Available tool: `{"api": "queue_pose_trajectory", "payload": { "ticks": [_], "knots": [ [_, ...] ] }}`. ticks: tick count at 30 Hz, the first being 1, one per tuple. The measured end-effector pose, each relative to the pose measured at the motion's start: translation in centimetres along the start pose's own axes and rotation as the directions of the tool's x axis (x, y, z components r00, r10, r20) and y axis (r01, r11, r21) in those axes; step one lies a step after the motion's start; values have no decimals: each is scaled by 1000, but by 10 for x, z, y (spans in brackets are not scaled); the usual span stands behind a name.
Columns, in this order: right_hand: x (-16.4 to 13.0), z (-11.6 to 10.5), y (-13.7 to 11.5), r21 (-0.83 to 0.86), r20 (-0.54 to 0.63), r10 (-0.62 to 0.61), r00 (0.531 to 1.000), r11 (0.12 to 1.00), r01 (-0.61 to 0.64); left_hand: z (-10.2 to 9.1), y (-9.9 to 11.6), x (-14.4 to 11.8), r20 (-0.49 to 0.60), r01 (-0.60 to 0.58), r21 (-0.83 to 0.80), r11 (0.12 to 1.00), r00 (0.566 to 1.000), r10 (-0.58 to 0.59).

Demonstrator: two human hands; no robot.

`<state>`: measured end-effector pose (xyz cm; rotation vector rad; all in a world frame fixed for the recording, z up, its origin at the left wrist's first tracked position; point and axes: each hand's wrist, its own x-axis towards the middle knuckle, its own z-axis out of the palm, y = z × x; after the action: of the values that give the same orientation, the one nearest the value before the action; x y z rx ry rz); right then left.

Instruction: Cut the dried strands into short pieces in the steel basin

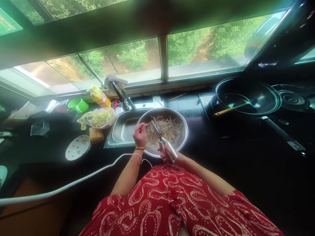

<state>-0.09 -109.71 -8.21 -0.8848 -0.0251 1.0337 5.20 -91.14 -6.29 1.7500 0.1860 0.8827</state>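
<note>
In the head view, a wide metal basin (185, 126) holds a tangled heap of thin, pale brown root-like strands (169, 129). My right hand (167, 153) grips the silver handles of a pair of kitchen scissors (157, 129) at the basin's near side. Their blades point up and away over the strands and look slightly apart. Over the basin's left rim, my left hand (139, 132) is closed with its fingertips pinched together, left of the blades. Whatever those fingertips hold is too small to make out.
The basin rests partly over a steel sink (121, 126) with a tap (125, 100). To the left are a bowl of cut cabbage (102, 118), a plate (78, 147), a green mug (78, 105) and a yellow bottle (99, 95). Right, a wok (265, 98) stands on the stove. A white cable (81, 179) crosses left.
</note>
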Motion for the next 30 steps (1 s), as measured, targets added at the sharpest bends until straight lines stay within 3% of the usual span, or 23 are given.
{"api": "queue_pose_trajectory", "payload": {
  "ticks": [5,9,11,16,18,20,22,23,24,26,27,28,29,30],
  "knots": [
    [2,-3,1,-47,-32,22,999,999,-23,-4,-6,-4,18,69,3,998,997,-69],
    [-15,-15,-1,-40,-44,-18,999,999,17,-2,-6,9,-14,180,-8,984,984,-180],
    [-28,-24,-3,-14,-79,-69,994,998,68,-2,-1,19,32,198,59,978,979,-200],
    [-57,-45,-13,-10,-170,-190,967,982,191,10,12,49,221,111,326,939,957,-190],
    [-63,-49,-17,-24,-185,-235,954,972,235,24,7,61,339,187,370,910,885,-320],
    [-68,-50,-18,-28,-189,-263,946,965,262,42,-4,69,446,279,452,847,752,-485],
    [-72,-50,-18,-18,-198,-276,941,960,278,55,-15,72,504,234,596,768,636,-585],
    [-74,-50,-16,-9,-200,-274,941,961,278,58,-19,71,518,149,665,732,613,-596],
    [-76,-50,-15,3,-201,-270,942,961,276,57,-20,69,529,38,716,697,622,-577],
    [-81,-50,-10,24,-206,-262,943,962,272,45,-15,60,568,-203,750,630,685,-456],
    [-84,-50,-7,33,-212,-259,942,962,272,35,-11,55,617,-317,728,608,689,-380],
    [-86,-50,-4,40,-221,-259,940,961,274,25,-6,48,692,-419,676,606,644,-326],
    [-88,-51,-2,46,-230,-259,938,960,276,14,-2,39,783,-503,594,628,542,-306],
    [-89,-51,-1,50,-237,-258,937,960,277,4,1,29,867,-556,491,671,390,-312]
  ]
}}
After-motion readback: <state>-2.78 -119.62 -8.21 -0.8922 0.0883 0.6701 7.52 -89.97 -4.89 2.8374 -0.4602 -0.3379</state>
